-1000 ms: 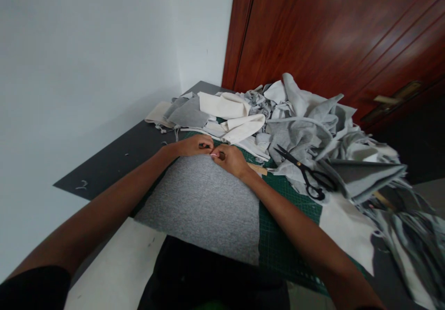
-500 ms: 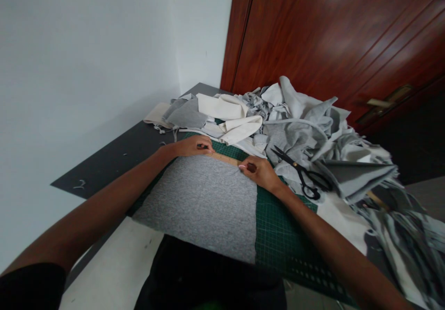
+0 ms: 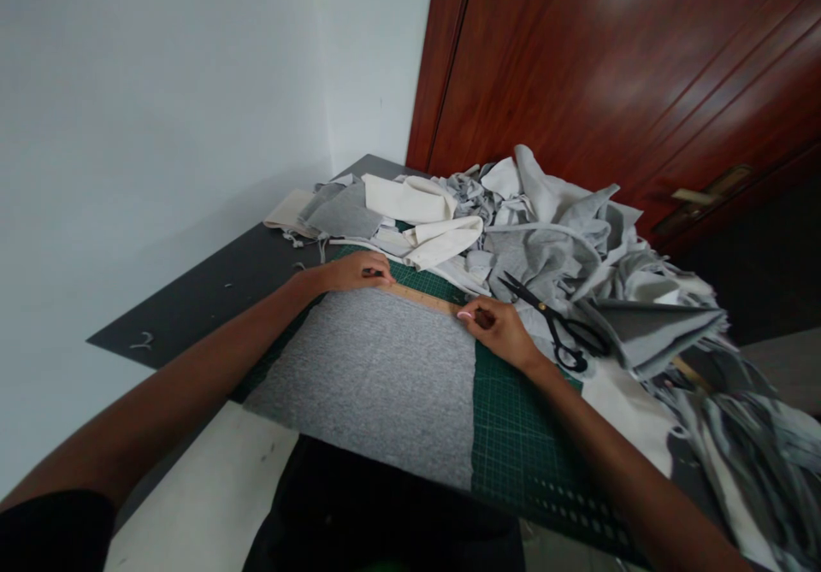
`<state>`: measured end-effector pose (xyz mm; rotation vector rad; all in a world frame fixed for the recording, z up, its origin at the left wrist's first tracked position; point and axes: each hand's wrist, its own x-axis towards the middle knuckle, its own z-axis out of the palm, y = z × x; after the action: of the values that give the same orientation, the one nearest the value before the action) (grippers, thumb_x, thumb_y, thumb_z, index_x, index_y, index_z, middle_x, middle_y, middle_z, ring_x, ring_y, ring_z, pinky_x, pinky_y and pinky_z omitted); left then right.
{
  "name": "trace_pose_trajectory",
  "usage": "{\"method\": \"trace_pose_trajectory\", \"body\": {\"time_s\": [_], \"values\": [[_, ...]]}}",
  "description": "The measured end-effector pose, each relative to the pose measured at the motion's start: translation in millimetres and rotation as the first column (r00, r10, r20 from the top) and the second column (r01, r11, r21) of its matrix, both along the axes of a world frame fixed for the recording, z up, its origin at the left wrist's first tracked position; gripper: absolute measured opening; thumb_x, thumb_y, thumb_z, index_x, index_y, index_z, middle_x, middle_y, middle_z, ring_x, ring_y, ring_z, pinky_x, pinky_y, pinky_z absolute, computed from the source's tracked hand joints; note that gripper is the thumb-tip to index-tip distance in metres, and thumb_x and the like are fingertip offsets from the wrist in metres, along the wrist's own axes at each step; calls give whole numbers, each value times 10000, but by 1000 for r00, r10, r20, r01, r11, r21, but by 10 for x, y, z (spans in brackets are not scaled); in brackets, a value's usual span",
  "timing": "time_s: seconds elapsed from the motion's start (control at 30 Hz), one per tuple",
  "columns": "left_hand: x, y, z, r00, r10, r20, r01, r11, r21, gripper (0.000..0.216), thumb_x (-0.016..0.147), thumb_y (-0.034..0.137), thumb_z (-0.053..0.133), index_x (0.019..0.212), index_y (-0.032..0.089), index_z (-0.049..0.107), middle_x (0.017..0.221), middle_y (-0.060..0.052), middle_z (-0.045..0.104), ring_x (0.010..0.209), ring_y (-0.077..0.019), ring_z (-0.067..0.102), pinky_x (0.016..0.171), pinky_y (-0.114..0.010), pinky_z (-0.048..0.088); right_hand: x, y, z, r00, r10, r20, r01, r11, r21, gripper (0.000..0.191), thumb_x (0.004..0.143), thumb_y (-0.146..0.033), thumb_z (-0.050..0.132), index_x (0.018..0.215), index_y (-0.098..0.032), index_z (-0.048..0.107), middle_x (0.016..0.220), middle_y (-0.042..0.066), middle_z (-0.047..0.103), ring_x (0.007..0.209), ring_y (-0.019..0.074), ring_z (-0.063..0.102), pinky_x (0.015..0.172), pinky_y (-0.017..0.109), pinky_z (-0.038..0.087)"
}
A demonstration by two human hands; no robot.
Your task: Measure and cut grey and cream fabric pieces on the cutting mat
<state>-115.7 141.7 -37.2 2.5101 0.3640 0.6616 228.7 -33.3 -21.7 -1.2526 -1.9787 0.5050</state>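
A piece of grey fabric [image 3: 378, 375] lies flat on the green cutting mat [image 3: 519, 435], its near edge at the front of the table. Along its far edge runs a wooden ruler [image 3: 423, 299]. My left hand [image 3: 359, 271] pinches the ruler's left end at the fabric's far left corner. At the ruler's right end, my right hand [image 3: 500, 328] is closed with thumb and forefinger pressed on it, near the fabric's far right corner. Black-handled scissors [image 3: 545, 311] lie partly spread on scraps to the right of that hand.
A heap of grey and cream fabric scraps [image 3: 545, 204] covers the back and right of the dark table [image 3: 211, 298]. Thread bits [image 3: 142, 341] lie at its left. A white wall [image 3: 160, 85] stands at left, a red-brown door [image 3: 577, 67] behind.
My right hand has slid right along the ruler, so more of the ruler shows between my hands. The left hand stays at the left end. The fabric lies as before.
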Motion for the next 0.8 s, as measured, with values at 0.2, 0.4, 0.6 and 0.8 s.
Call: {"method": "trace_pose_trajectory", "body": {"time_s": [0.2, 0.4, 0.6, 0.8], "values": [[-16, -23, 3, 1000, 5, 13, -6, 1000, 21, 382, 1074, 515, 604, 1036, 205, 826, 1001, -94, 767, 959, -179, 690, 919, -298, 509, -431, -178, 64, 981, 185, -62, -179, 980, 84, 86, 1005, -280, 672, 953, -237, 726, 841, 11, 702, 683, 158, 624, 629, 295, 494], [-70, -2, 3, 1000, 5, -3, -5, 999, 34, 401, 1063, 566, 606, 1111, 253, 852, 1005, -92, 754, 941, -186, 675, 921, -312, 502, -848, -393, 0, 909, 414, 44, -416, 903, 109, 61, 1045, -197, 637, 1070, -248, 659, 1236, 96, 795, 1237, 254, 724, 1081, 474, 539], [-96, 24, -2, 999, 39, -38, -37, 997, 64, 436, 1064, 584, 586, 1131, 250, 858, 976, -87, 724, 927, -183, 656, 881, -297, 482, -915, -469, -49, 897, 442, 16, -442, 895, 64, 59, 1057, -205, 647, 1084, -255, 660, 1267, 86, 801, 1256, 235, 725, 1100, 453, 544], [-113, -14, 26, 985, 164, -51, -155, 978, 138, 441, 1050, 559, 601, 1178, 185, 798, 916, -65, 697, 873, -185, 628, 841, -295, 468, -902, -447, 1, 890, 456, -20, -453, 887, 95, 36, 1053, -221, 653, 1063, -249, 672, 1152, 65, 803, 1122, 226, 741, 1020, 433, 563]]}}
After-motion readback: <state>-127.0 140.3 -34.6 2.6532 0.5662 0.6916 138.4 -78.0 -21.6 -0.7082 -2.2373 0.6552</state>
